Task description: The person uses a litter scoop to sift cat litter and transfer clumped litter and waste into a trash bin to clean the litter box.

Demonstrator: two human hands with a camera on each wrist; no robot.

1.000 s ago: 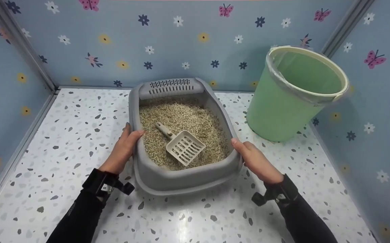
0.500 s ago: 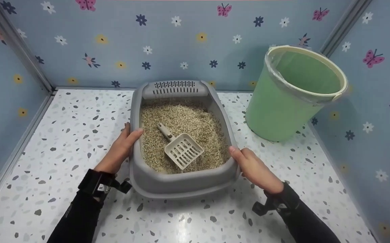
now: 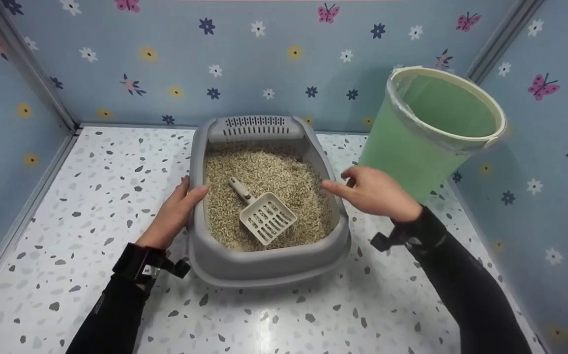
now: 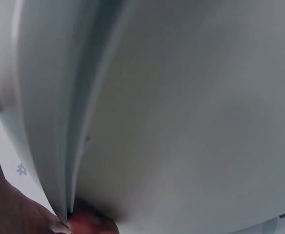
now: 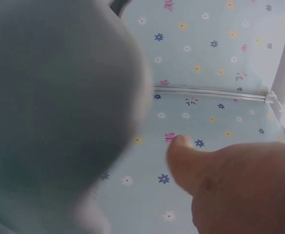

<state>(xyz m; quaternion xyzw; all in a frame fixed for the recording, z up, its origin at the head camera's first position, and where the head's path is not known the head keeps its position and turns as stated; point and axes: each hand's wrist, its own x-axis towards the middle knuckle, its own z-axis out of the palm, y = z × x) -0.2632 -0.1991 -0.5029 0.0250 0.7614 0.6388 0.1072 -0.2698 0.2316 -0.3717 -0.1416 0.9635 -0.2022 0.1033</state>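
A grey litter box (image 3: pixel 269 268) stands on the speckled surface, filled with tan pellet litter (image 3: pixel 264 162). On the litter lies a beige slotted litter scoop (image 3: pixel 267 219), its handle toward the back left. My left hand (image 3: pixel 173 216) grips the box's left wall, thumb over the rim and fingers outside. The left wrist view shows fingertips (image 4: pixel 91 224) under the box's edge. My right hand (image 3: pixel 377 191) is off the box, above its right rim, thumb and forefinger extended and holding nothing. In the right wrist view, the thumb (image 5: pixel 186 156) stands apart from the blurred box (image 5: pixel 59 107).
A green bin (image 3: pixel 406 147) with a cream rim and clear liner stands at the back right, partly behind my right hand. Flower-patterned panels (image 3: pixel 244 64) close off the back and both sides. The white speckled surface (image 3: pixel 111 172) extends around the box.
My right hand has let go of the box's right rim and risen up and back, toward the bin. Earlier, the box shifted slightly toward me. My left hand keeps its grip.
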